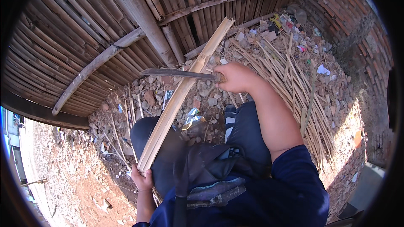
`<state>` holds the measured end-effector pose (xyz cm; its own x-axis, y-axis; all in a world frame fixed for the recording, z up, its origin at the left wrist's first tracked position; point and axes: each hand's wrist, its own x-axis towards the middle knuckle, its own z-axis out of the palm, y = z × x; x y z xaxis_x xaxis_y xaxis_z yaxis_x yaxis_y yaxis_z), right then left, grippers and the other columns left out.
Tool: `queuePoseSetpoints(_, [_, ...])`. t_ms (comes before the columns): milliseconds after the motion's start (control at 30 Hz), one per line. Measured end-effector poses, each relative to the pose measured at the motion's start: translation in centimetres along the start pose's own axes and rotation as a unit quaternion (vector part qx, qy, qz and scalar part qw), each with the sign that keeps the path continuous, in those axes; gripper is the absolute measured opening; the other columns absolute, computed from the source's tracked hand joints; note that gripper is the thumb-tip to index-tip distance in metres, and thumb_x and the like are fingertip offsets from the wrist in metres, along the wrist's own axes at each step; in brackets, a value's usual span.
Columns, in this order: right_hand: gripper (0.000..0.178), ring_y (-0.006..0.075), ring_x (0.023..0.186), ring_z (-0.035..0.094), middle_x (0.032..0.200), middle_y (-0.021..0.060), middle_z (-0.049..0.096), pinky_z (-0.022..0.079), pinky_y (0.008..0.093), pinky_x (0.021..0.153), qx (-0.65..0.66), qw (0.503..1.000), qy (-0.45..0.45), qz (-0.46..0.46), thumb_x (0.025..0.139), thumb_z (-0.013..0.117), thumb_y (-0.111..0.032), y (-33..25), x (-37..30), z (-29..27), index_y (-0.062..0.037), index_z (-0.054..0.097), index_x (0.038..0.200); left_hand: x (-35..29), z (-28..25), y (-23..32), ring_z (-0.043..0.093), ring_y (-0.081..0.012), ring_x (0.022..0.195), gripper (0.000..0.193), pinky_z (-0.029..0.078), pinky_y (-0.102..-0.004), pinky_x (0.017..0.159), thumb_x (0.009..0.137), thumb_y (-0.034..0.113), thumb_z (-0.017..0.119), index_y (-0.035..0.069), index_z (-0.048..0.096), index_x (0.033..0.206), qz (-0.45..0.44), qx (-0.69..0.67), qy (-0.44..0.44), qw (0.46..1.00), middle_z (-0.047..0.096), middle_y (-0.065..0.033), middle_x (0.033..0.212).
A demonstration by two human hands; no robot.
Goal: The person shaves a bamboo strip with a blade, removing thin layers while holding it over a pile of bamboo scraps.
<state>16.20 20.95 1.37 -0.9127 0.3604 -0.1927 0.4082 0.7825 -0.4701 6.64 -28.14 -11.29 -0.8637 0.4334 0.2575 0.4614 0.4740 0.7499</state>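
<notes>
One hand, the left (143, 179), grips the near end of the bamboo (162, 128), which slants across the left thigh (170, 153) and up toward the slat wall (84, 29). The right hand (236, 77) is closed around the handle of the knife (179, 74), whose blade crosses the bamboo's upper half. Sticks (290, 88) lie on rubble (212, 101) to the right.

Sunlit ground (73, 166) glares at left beside shade; edges bend.

Pale yellow bamboo (169, 119), grey knife (176, 73)
Dark blue shirt (269, 201) at five o'clock; red-brown bricks (336, 4) at two o'clock.
</notes>
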Motion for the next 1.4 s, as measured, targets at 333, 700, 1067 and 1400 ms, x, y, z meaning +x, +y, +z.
queuePoseSetpoints(333, [0.050,0.0385,0.107,0.062,0.112,0.0236,0.065,0.049,0.0432,0.092,0.053,0.990,0.118,0.062,0.077,0.074,-0.025,3.8,0.9,-0.6,-0.0021,0.062,0.120,0.2,0.0,0.2,0.061,-0.0296,0.069,0.074,0.048,-0.0388,0.066,0.078,0.067,0.064,-0.004,0.054,0.092,0.006,0.014,-0.005,1.000,0.060,-0.0169,0.073])
queuePoseSetpoints(700, [0.049,0.0390,0.099,0.064,0.103,0.0229,0.067,0.050,0.0432,0.087,0.011,0.999,0.017,-0.034,0.076,0.076,-0.026,0.4,0.0,0.1,-0.0016,0.063,0.116,0.1,-0.1,0.4,0.060,-0.0290,0.069,0.075,0.047,-0.0392,0.065,0.079,0.069,0.063,-0.004,0.055,0.092,0.004,0.007,-0.003,1.000,0.061,-0.0162,0.074])
queuePoseSetpoints(1067, [0.050,0.0370,0.106,0.063,0.111,0.0219,0.066,0.050,0.0438,0.091,0.042,0.995,0.084,0.046,0.078,0.073,-0.026,2.1,0.2,-0.8,-0.0049,0.063,0.121,0.0,0.0,-0.5,0.061,-0.0319,0.070,0.075,0.048,-0.0401,0.066,0.079,0.068,0.063,-0.005,0.055,0.093,0.010,0.010,-0.007,1.000,0.061,-0.0177,0.075])
queuePoseSetpoints(1400, [0.043,0.0379,0.094,0.065,0.096,0.0214,0.068,0.051,0.0437,0.082,0.019,0.999,0.027,-0.028,0.076,0.076,-0.025,0.1,-0.1,-0.2,-0.0083,0.065,0.114,0.0,0.0,-0.2,0.061,-0.0298,0.068,0.073,0.047,-0.0392,0.064,0.079,0.067,0.064,-0.004,0.055,0.092,0.018,0.017,0.008,1.000,0.060,-0.0164,0.073])
